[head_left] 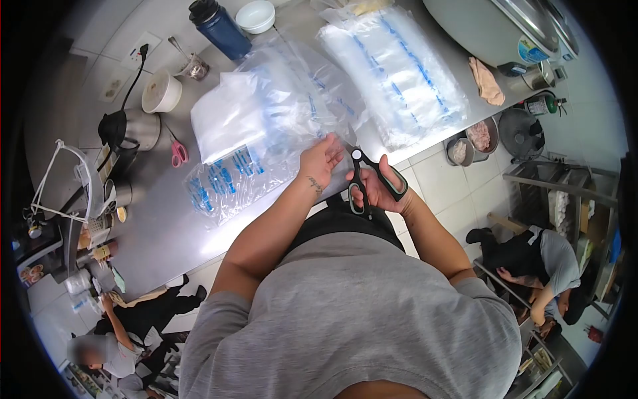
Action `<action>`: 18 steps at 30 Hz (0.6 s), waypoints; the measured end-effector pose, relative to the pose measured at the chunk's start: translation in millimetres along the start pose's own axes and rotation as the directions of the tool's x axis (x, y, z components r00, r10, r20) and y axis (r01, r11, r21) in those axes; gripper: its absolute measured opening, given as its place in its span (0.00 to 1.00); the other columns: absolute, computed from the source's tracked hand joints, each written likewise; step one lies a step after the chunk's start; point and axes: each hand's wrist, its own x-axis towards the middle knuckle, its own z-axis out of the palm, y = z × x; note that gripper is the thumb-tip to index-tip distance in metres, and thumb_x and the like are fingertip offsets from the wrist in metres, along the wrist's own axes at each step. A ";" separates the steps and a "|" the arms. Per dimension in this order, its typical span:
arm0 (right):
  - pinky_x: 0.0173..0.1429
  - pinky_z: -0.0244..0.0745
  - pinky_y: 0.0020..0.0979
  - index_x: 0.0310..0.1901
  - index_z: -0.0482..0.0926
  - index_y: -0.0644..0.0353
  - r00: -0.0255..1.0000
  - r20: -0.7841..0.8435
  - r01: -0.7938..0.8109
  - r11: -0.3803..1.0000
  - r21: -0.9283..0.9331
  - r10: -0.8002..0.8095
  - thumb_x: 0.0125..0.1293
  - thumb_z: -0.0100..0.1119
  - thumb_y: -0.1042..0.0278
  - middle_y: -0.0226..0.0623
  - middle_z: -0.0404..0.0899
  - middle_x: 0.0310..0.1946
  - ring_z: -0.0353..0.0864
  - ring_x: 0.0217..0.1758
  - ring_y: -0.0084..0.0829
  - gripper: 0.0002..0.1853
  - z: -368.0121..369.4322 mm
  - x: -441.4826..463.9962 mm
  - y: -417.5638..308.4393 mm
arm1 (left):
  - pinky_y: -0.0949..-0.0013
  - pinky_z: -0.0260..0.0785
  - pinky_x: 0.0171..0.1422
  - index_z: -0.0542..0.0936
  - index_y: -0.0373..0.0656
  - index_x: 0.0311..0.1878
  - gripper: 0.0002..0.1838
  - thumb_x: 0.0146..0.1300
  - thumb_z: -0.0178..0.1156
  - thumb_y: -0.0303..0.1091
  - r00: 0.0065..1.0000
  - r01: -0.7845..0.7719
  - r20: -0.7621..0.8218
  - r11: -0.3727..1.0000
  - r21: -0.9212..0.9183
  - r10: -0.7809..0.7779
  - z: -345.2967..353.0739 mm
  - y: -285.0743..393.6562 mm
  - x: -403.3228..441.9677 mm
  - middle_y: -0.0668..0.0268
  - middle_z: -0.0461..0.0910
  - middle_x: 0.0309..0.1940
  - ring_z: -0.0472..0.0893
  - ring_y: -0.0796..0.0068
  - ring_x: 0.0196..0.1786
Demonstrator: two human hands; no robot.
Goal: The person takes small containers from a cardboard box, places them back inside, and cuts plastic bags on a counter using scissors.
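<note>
**Gripping black-handled scissors [357, 155]**

The right hand [385, 193] holds them, handles spread. Left of this grip, the left hand [321, 163] curls near clear plastic wrapping [286, 110]; whether it pinches any, I cannot tell. Plastic bags [402, 73] lie stacked beyond the grip.

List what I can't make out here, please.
All in the head view:
Blade tips of the black-handled scissors: lost against shiny clear plastic.
Blue lettering on the transparent plastic bag: too small and blurred.
Part of the large, pale, rounded appliance: cut off by the upper edge.
</note>
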 end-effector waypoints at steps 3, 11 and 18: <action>0.49 0.68 0.32 0.59 0.69 0.59 0.999 0.001 0.037 0.999 -0.012 -0.037 0.56 0.38 0.16 0.35 0.73 0.34 0.74 0.39 0.33 0.50 3.1 0.6 -0.8 | 0.63 0.71 0.50 0.74 0.39 0.53 0.21 0.65 0.65 0.42 0.997 0.022 0.077 0.999 0.040 -0.025 -1.0 -2.6 5.0 0.62 0.79 0.44 0.79 0.67 0.47; 0.45 0.68 0.30 0.57 0.70 0.54 0.961 -0.171 0.158 0.940 -0.301 -0.217 0.59 0.35 0.16 0.32 0.73 0.33 0.74 0.37 0.30 0.45 11.6 4.2 -2.0 | 0.64 0.71 0.47 0.75 0.39 0.45 0.18 0.65 0.63 0.45 0.956 0.126 0.253 0.987 0.103 -0.148 14.2 -2.5 -26.3 0.65 0.78 0.36 0.78 0.71 0.40; 0.41 0.67 0.26 0.56 0.70 0.54 0.947 -0.137 0.251 0.936 -0.245 -0.290 0.61 0.34 0.18 0.31 0.76 0.33 0.77 0.36 0.27 0.44 9.1 18.2 5.8 | 0.62 0.64 0.25 0.77 0.41 0.37 0.20 0.70 0.55 0.51 0.973 0.181 0.105 0.964 0.194 -0.204 3.2 -11.4 -27.7 0.65 0.75 0.27 0.73 0.68 0.20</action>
